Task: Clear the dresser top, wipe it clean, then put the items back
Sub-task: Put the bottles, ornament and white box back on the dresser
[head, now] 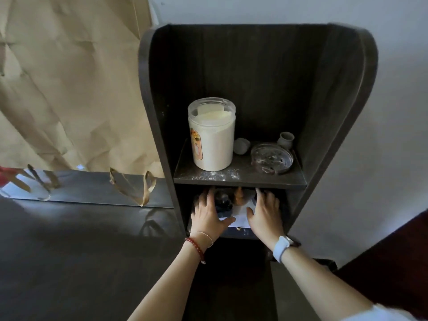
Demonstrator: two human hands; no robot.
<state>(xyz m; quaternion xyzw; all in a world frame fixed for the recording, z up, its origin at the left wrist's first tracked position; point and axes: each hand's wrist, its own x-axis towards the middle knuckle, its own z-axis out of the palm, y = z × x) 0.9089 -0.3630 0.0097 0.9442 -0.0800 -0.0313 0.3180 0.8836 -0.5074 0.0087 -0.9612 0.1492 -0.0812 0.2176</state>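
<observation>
Upper shelf (240, 177), left to right: white jar (212, 135) near front-left edge, small grey ball (241, 145), glass dish (272, 158) toward right edge, grey pot (286, 140) at back-right corner. White powder dusts the front edge. Lower shelf: left hand (208, 214) and right hand (265, 214) reach in, fingers straight and spread, flanking dark items (223, 201) on white paper (240, 212); contact unclear.

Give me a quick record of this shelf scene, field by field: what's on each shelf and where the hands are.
upper shelf: white jar, small grey cup, glass dish, small grey pot, white powder spilled at the front
lower shelf: dark items and white paper, partly hidden
left hand: reaching into the lower shelf, fingers spread
right hand: likewise
</observation>
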